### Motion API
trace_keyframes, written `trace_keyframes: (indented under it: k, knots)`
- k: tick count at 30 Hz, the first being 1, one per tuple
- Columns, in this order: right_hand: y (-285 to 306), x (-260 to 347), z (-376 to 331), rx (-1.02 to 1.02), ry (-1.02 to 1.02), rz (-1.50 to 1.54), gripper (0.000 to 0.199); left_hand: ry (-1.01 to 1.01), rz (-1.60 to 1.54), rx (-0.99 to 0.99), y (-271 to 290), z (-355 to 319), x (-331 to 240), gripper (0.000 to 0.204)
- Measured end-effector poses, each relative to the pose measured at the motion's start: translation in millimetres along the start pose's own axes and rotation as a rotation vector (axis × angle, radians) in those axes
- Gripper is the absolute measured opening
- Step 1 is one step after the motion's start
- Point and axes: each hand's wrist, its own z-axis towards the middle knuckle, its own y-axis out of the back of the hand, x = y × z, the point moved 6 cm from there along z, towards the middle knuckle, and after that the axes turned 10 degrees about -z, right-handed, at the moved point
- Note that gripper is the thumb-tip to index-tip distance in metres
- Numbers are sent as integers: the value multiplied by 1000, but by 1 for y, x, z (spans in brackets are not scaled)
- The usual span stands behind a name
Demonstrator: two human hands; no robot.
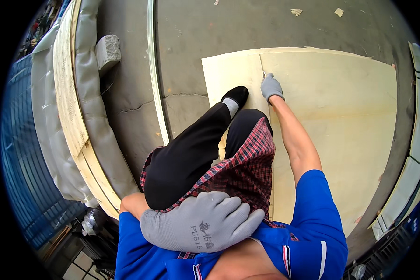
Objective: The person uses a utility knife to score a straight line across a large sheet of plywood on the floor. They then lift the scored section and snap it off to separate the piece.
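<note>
Plywood, pale and thin, was laid flat on the cracked concrete floor (pixel 126 93), and one plywood sheet (pixel 340 116) was overlapped on a second sheet (pixel 228 70) beneath it. The right hand (pixel 270 87), gloved in grey, was stretched far forward and closed around a thin tool (pixel 263 74), apparently a blade or pencil, too small to be told, set at the seam where the upper sheet's edge ran. The lower sheet was pinned by a black shoe (pixel 235 95), seemingly to stop it sliding. The left hand (pixel 205 221), also gloved, was rested with relaxed fingers on the raised knee, holding nothing, probably for balance.
</note>
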Motion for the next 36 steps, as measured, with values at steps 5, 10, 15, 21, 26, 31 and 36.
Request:
trace_keyframes:
  k: [5,10,15,21,26,31,36]
  knots:
    - [-41,-34,-64,75,-11,26,31,49,31,138,-8,4,-7,40]
    - [-85,-97,-150,180,-62,71,31,-4,107,194,-13,7,-8,46]
    - [-132,-153,-239,291,-11,-12,36,-38,212,152,-6,12,-5,45]
    - [-139,-197,-264,895,123,-270,37,-170,239,71,-12,10,12,34]
    - [-42,-214,-208,571,-97,-191,36,-274,10,91,-5,44,32,12]
    - [111,-108,-144,168,86,-250,37,-181,-171,297,-12,80,73,17]
    - [239,5,-140,-9,239,-112,33,-72,-182,286,-7,100,91,15]
